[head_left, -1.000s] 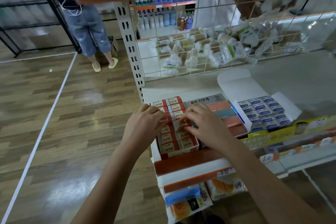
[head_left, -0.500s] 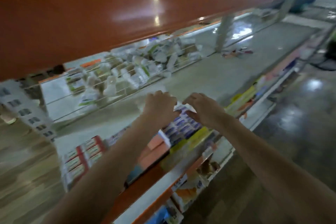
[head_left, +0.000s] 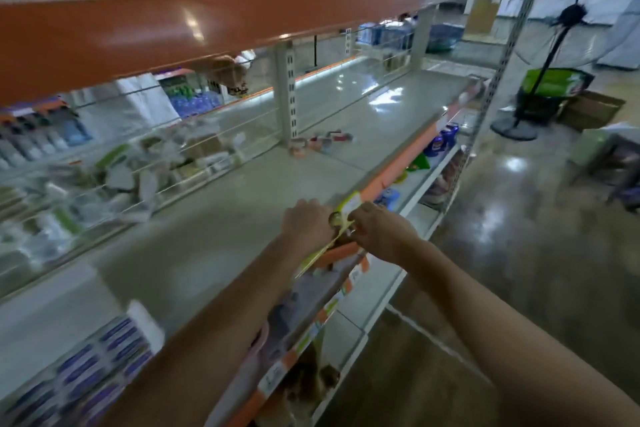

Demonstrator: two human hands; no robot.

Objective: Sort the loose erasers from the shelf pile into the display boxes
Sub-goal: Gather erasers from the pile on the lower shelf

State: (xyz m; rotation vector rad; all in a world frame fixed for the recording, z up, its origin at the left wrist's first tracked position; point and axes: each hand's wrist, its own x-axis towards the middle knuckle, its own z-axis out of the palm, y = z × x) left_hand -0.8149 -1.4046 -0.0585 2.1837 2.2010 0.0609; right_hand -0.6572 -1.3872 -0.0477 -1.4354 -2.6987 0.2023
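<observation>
Right now I judge myself between placements: both my hands are out at the shelf's front edge, mid-frame, empty of erasers. My left hand (head_left: 304, 220) is curled, knuckles up; whether it grips anything I cannot tell. My right hand (head_left: 381, 230) has its fingers curled at a yellow label strip (head_left: 343, 215) on the shelf lip, seemingly pinching it, though blur hides the contact. The display box (head_left: 93, 367) with its blue-banded erasers sits at lower left, under my left forearm. The loose pile (head_left: 320, 141) lies well beyond my hands, upper centre, beside the white upright (head_left: 289, 94). Next I'd need to reach far along the bare grey shelf (head_left: 214, 236) for one eraser. The orange beam (head_left: 207, 31) overhead hangs low; a wire fence (head_left: 138, 163) backs the shelf; a fan (head_left: 533, 87) stands at far right
</observation>
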